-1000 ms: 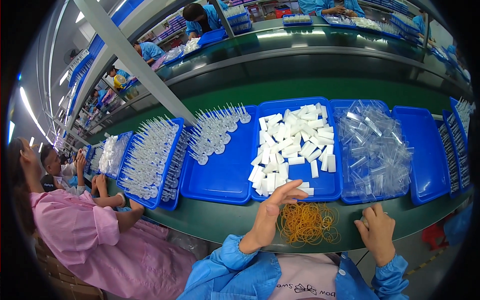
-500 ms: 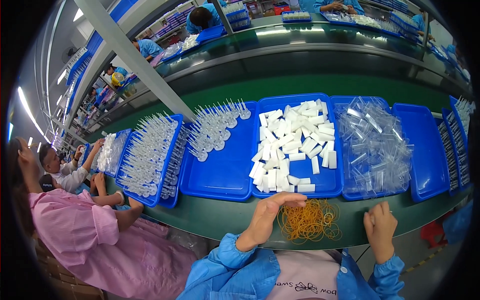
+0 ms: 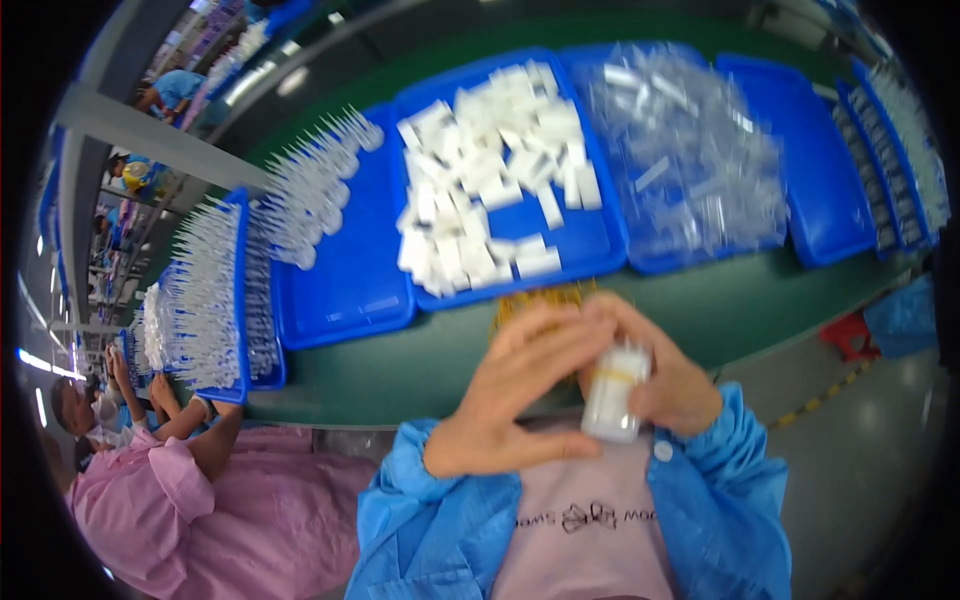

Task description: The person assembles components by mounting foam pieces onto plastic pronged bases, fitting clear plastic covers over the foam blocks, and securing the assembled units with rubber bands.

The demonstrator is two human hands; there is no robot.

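Observation:
In front of my chest, my right hand point(image 3: 675, 385) is closed on a small white-and-clear bundle point(image 3: 608, 408) with a yellow band round it. My left hand point(image 3: 515, 385) is beside the bundle, fingers stretched over its top end and thumb apart near its lower end. Motion blur hides whether the left fingers touch it. Just beyond my hands, a pile of yellow rubber bands point(image 3: 540, 298) is partly covered by them. Behind that, a blue tray point(image 3: 520, 218) holds many white rectangular blocks point(image 3: 462, 245).
Clear plastic pieces point(image 3: 690, 160) fill a tray at right, beside another blue tray point(image 3: 815, 190). To the left stand a tray point(image 3: 345, 285) with some white spiked pieces point(image 3: 310, 190) and stacked trays full of them point(image 3: 205, 300). A person in pink point(image 3: 220, 500) sits at left.
My hands have come together from apart, and a banded bundle is now in the right one. The view has tilted, so the trays appear higher and further left.

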